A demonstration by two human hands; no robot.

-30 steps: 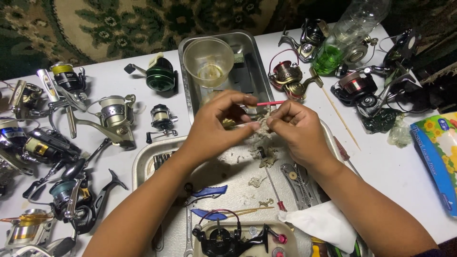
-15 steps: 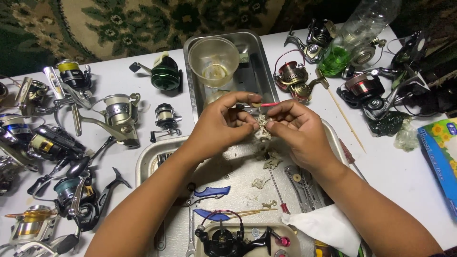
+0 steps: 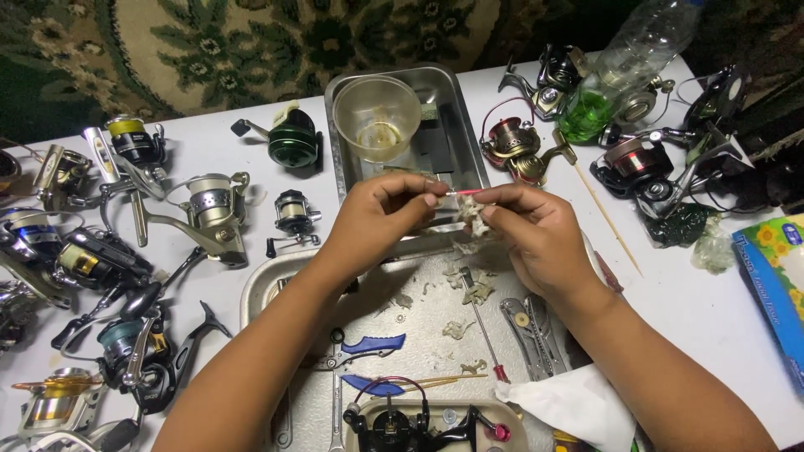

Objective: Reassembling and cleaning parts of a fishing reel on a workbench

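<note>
My left hand (image 3: 381, 218) and my right hand (image 3: 536, 234) meet above the far edge of a large metal tray (image 3: 260, 285). The left fingers pinch a thin pink stick (image 3: 463, 192) at its left end. The right fingers close on a small wad of dirty white tissue (image 3: 476, 216) wrapped about the stick's other end. Torn bits of tissue (image 3: 477, 289) lie on the tray below the hands. What is inside the wad is hidden.
A clear plastic cup (image 3: 377, 117) stands in a smaller metal tray (image 3: 456, 109) behind the hands. Several fishing reels (image 3: 209, 209) crowd the left side, more (image 3: 519, 146) at the back right. A bottle with green liquid (image 3: 615, 75), blue-handled scissors (image 3: 368, 345), a white tissue sheet (image 3: 569, 406) and a blue box (image 3: 775, 268).
The view has shifted slightly down and closer. Both hands stay together on the stick and tissue, with small finger movements only.
</note>
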